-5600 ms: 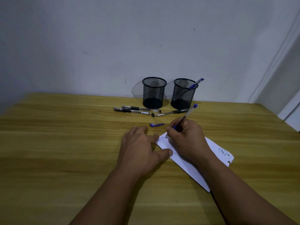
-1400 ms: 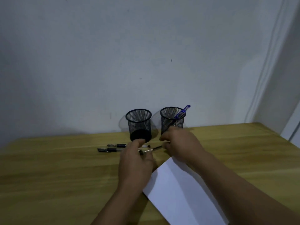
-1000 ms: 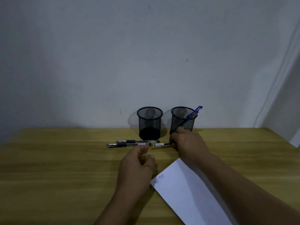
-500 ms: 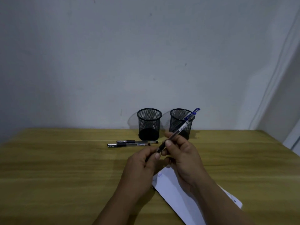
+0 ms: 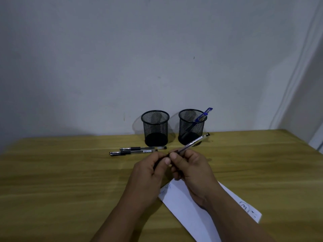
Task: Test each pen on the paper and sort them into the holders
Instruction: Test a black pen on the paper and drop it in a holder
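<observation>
Two black mesh holders stand at twelve o'clock: the left holder (image 5: 155, 128) shows no pens, the right holder (image 5: 191, 127) has a blue pen (image 5: 202, 116) leaning toward one o'clock. Above the paper (image 5: 183, 203), the left hand (image 5: 148, 172) and right hand (image 5: 190, 168) both pinch a clear pen (image 5: 194, 142), its long axis pointing toward two o'clock.

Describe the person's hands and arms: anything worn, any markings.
The left hand and right hand are bare: no gloves, rings, watch or bands show. Both forearms are uncovered to the frame's edge, with no sleeves in view. No markings are visible in the dim light.

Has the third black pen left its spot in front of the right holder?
Yes. The black pen is off the table, held in both hands, lifted toward the person from the right holder.
</observation>
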Demonstrator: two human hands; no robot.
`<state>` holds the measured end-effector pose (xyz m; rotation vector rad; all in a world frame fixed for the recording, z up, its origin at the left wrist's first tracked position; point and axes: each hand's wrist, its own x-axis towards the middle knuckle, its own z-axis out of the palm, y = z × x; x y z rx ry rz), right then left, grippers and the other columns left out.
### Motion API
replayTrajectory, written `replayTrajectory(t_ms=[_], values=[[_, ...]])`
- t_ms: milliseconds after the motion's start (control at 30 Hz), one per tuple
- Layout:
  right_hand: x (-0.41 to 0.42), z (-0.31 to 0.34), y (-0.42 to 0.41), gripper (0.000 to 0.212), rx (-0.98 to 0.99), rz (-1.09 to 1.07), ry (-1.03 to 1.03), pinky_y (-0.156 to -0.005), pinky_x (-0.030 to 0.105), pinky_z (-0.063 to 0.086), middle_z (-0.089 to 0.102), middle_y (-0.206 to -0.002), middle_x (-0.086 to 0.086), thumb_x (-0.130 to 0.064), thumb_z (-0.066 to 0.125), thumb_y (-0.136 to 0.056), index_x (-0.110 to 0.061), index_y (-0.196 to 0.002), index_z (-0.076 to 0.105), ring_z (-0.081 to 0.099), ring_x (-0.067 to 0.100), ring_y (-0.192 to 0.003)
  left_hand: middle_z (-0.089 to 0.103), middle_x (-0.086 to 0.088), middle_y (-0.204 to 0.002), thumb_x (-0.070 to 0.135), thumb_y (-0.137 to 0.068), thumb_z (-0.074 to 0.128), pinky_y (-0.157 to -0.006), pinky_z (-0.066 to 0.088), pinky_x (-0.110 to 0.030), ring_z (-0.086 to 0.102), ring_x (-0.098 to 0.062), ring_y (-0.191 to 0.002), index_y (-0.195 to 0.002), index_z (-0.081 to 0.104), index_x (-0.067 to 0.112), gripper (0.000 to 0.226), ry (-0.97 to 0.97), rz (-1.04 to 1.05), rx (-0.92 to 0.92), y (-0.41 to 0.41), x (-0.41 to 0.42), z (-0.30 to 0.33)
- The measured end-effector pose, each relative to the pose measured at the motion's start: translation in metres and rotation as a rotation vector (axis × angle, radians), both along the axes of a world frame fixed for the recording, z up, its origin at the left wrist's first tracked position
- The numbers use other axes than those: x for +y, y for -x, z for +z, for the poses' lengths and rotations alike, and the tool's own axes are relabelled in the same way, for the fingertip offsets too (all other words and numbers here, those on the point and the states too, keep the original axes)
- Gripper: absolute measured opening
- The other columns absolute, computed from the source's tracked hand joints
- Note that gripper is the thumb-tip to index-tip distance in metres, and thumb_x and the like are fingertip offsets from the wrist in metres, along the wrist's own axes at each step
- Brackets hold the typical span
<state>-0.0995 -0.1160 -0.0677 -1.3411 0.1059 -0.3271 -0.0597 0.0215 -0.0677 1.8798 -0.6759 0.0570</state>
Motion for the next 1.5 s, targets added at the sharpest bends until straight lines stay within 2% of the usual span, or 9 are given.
replayTrajectory(t_ms=[133, 367, 733, 867, 1000, 1067, 1200, 1333, 1500], values=[[-0.001, 0.001, -0.001, 0.009, 0.005, 0.01, -0.015, -0.05, 0.027, 0.042, 0.063, -0.066, 0.007, -0.013, 0.065, -0.092, -0.006, -0.089, 0.07, 0.053, 0.015, -0.057, 0.072, 0.019, -0.094, 0.025, -0.098, 0.055, -0.074, 0.052, -0.018, 0.066, 0.002, -0.089, -0.105, 0.07, 0.034, 0.019, 0.007, -0.011, -0.021, -0.002, -0.001, -0.001], [0.001, 0.002, -0.002, 0.016, 0.037, -0.023, -0.018, -0.046, 0.025, 0.038, 0.061, -0.063, 0.003, -0.016, 0.063, -0.094, -0.005, -0.083, 0.067, 0.051, 0.012, -0.05, 0.073, 0.008, -0.087, 0.022, -0.099, 0.053, -0.078, 0.055, -0.04, 0.067, -0.008, -0.085, -0.094, 0.072, 0.024, 0.02, 0.009, -0.021, 0.04, -0.006, -0.003, -0.003], [-0.001, 0.003, -0.003, 0.021, 0.054, -0.018, -0.075, -0.047, 0.027, 0.037, 0.059, -0.061, 0.005, -0.019, 0.057, -0.097, -0.008, -0.08, 0.061, 0.052, 0.013, -0.048, 0.074, -0.002, -0.082, 0.019, -0.1, 0.051, -0.079, 0.053, -0.036, 0.069, -0.018, -0.083, -0.084, 0.073, 0.017, 0.027, 0.05, -0.101, 0.187, -0.006, 0.001, 0.001], [-0.002, 0.003, -0.003, 0.018, 0.046, -0.062, -0.134, -0.047, 0.026, 0.029, 0.056, -0.06, 0.003, -0.021, 0.06, -0.096, -0.01, -0.082, 0.061, 0.044, 0.013, -0.047, 0.07, 0.0, -0.077, 0.027, -0.098, 0.054, -0.066, 0.047, -0.027, 0.06, -0.008, -0.069, -0.088, 0.074, 0.025, 0.022, 0.043, -0.025, 0.166, -0.006, -0.001, -0.001], [-0.006, 0.007, -0.003, 0.016, 0.028, -0.143, -0.197, -0.047, 0.023, 0.03, 0.053, -0.06, -0.001, -0.02, 0.06, -0.096, -0.016, -0.081, 0.064, 0.04, 0.009, -0.047, 0.066, 0.011, -0.095, 0.03, -0.095, 0.058, -0.07, 0.043, -0.022, 0.059, -0.001, -0.089, -0.096, 0.071, 0.036, 0.014, -0.045, 0.131, 0.084, -0.008, 0.0, 0.0], [-0.009, 0.01, -0.002, 0.013, 0.032, -0.181, -0.219, -0.05, 0.022, 0.031, 0.054, -0.062, -0.002, -0.018, 0.061, -0.095, -0.017, -0.084, 0.066, 0.043, 0.007, -0.047, 0.067, 0.016, -0.092, 0.035, -0.089, 0.065, -0.075, 0.048, -0.025, 0.061, -0.001, -0.09, -0.1, 0.068, 0.037, 0.011, -0.108, 0.248, 0.107, -0.012, 0.005, -0.001], [-0.012, 0.014, -0.001, 0.011, 0.029, -0.213, -0.202, -0.048, 0.02, 0.033, 0.054, -0.066, 0.0, -0.015, 0.063, -0.094, -0.018, -0.085, 0.068, 0.043, 0.008, -0.049, 0.065, 0.012, -0.072, 0.043, -0.081, 0.073, -0.09, 0.046, -0.048, 0.062, -0.01, -0.08, -0.078, 0.061, 0.03, 0.017, -0.196, 0.4, 0.118, -0.018, 0.01, -0.001], [-0.013, 0.011, 0.0, 0.013, 0.004, -0.233, -0.131, -0.044, 0.023, 0.031, 0.051, -0.065, 0.003, -0.014, 0.063, -0.094, -0.018, -0.084, 0.069, 0.041, 0.012, -0.051, 0.062, 0.015, -0.074, 0.046, -0.083, 0.07, -0.083, 0.027, -0.036, 0.056, -0.014, -0.091, -0.073, 0.061, 0.028, 0.022, -0.352, 0.492, 0.026, -0.016, 0.003, 0.002], [-0.014, 0.007, 0.0, 0.006, -0.011, -0.243, -0.076, -0.044, 0.027, 0.036, 0.055, -0.061, 0.004, -0.013, 0.066, -0.092, -0.014, -0.089, 0.071, 0.046, 0.014, -0.05, 0.059, 0.015, -0.078, 0.048, -0.081, 0.071, -0.081, 0.029, -0.038, 0.053, -0.017, -0.099, -0.067, 0.063, 0.029, 0.025, -0.412, 0.534, 0.009, -0.021, 0.003, -0.004]])
